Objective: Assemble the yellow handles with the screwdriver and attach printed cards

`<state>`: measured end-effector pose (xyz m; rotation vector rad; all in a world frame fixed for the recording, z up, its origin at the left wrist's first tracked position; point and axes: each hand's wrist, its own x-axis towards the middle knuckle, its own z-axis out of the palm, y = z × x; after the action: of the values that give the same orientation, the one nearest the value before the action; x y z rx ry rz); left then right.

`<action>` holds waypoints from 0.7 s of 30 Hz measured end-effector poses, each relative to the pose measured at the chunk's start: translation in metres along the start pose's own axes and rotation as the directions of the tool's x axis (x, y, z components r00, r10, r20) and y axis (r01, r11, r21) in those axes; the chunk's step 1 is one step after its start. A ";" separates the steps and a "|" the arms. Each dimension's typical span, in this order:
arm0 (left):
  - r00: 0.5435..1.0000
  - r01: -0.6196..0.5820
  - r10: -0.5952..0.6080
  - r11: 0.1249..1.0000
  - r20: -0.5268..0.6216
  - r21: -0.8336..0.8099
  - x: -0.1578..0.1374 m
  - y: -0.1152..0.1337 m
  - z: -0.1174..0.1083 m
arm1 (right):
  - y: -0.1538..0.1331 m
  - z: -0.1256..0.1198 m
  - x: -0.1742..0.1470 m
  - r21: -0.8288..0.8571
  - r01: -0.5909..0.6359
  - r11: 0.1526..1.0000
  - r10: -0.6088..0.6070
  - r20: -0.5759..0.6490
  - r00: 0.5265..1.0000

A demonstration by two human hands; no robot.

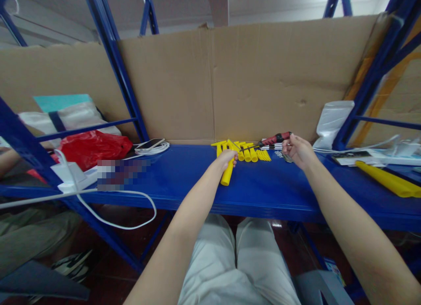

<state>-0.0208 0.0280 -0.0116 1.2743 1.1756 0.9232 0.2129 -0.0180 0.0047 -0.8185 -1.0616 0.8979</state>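
Note:
My left hand [227, 157] is wrapped round a yellow plastic tube [225, 179], whose lower end points toward me over the blue shelf. In my right hand [297, 150] is the rear end of a red and black screwdriver [272, 140], held at the fingertips. Its thin shaft points left, and the tip lies close to my left hand; whether it touches the yellow part I cannot tell. Behind my hands, several more yellow tubes [247, 154] lie side by side. Small yellow pieces [264, 155] and tiny metal parts [279, 154] sit to their right.
A blue shelf [184, 182] backed by cardboard [263, 77] spans the view. At left are a red plastic bag [94, 148], a phone [149, 144] and a white cable [144, 195]. A white pouch [333, 121] and a larger yellow piece [384, 178] lie at right. Another person sits far left.

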 end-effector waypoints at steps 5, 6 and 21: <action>1.000 -0.005 0.005 1.000 -0.002 -0.006 0.000 0.000 0.000 | 0.005 -0.005 0.005 0.011 -0.027 1.000 0.028 -0.052 0.998; 1.000 -0.006 0.006 1.000 -0.003 -0.008 0.001 0.000 0.000 | 0.005 -0.006 0.005 0.008 -0.038 0.999 0.038 -0.044 0.998; 1.000 -0.005 0.005 1.000 -0.007 -0.009 -0.002 0.001 0.000 | 0.000 0.001 -0.003 0.036 -0.015 0.999 0.015 0.009 1.000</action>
<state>-0.0211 0.0261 -0.0106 1.2684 1.1730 0.9370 0.2111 -0.0203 0.0043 -0.7943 -1.0454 0.9313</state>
